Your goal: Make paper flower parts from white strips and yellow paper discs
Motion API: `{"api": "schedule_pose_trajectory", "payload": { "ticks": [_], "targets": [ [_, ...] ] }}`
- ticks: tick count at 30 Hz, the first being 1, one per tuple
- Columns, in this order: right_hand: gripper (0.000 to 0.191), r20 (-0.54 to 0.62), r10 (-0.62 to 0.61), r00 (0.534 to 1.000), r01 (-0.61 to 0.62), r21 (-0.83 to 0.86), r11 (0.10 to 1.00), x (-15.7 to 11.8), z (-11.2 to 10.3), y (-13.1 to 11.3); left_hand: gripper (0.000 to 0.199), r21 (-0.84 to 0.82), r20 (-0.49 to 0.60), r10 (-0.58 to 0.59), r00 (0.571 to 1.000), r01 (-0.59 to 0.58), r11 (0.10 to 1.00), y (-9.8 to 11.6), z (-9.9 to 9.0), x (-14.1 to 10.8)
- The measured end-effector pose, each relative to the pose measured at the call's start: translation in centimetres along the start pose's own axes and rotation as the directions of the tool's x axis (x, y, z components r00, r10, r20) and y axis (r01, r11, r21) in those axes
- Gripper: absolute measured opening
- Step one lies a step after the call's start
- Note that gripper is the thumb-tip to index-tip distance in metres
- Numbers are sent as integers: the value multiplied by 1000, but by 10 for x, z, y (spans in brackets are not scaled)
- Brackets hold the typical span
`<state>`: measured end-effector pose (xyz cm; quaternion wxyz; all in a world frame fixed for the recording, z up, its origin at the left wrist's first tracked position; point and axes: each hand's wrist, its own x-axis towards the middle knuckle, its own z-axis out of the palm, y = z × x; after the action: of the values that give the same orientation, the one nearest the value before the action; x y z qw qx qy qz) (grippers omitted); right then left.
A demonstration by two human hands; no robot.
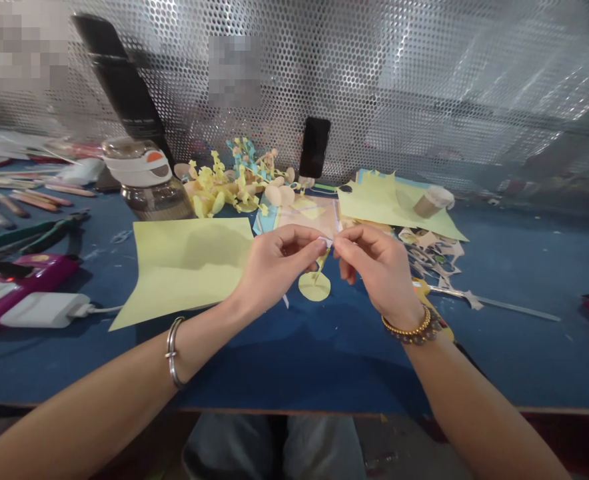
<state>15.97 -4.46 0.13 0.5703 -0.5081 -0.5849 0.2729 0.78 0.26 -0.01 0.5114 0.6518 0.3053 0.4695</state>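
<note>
Craft workshop bench: a worn blue tabletop [514, 360] stands before a perforated metal panel [354, 80]. Evidence comprises yellow paper sheets [189, 260], a heap of paper offcuts [427, 250], clustered cut-paper stars [214, 177] and green-handled pliers [4, 239].

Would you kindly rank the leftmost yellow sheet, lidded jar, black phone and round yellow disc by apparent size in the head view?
Largest: leftmost yellow sheet
Then: lidded jar
Then: black phone
Smallest: round yellow disc
</note>
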Motion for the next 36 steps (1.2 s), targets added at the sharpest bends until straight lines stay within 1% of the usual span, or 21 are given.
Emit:
{"api": "schedule_pose_trajectory", "payload": {
  "ticks": [5,11,13,16,19,21,25,27,30,33,36],
  "targets": [
    [17,-13,24,1000,-24,-27,999,1,0,2,15,16,24,9,1000,-10,1000,0,0,-2],
    [19,32,-9,999,10,-39,999,0,0,1,16,10,29,73,997,-73,997,-2,1,-3],
    [18,30,-15,999,17,-48,999,0,0,1,17,1,39,77,996,-77,997,-1,0,-3],
    [18,4,-25,1000,26,-50,998,1,-1,2,22,-4,84,57,995,-57,998,0,-2,-3],
    [19,-12,-29,1000,29,-46,999,1,-2,3,25,24,105,22,994,-25,999,4,-6,-1],
    [19,-17,-27,1000,26,-51,998,2,-2,3,24,59,121,1,993,-8,998,6,-8,0],
    [20,-11,-31,999,31,-70,997,2,-2,1,21,116,197,-37,980,14,993,10,-7,2],
    [20,-7,-29,1000,29,-77,997,2,-2,1,19,132,217,-69,974,41,990,10,-6,2],
    [19,-4,-22,1000,21,-66,998,2,-2,2,20,150,203,-73,976,42,988,9,-5,1],
    [19,5,-26,1000,26,-28,999,2,-1,3,20,165,162,-40,986,13,986,7,-4,1],
    [16,-2,-24,1000,24,-33,999,1,0,3,20,185,121,-11,993,-11,983,6,-4,1]
  ]
}}
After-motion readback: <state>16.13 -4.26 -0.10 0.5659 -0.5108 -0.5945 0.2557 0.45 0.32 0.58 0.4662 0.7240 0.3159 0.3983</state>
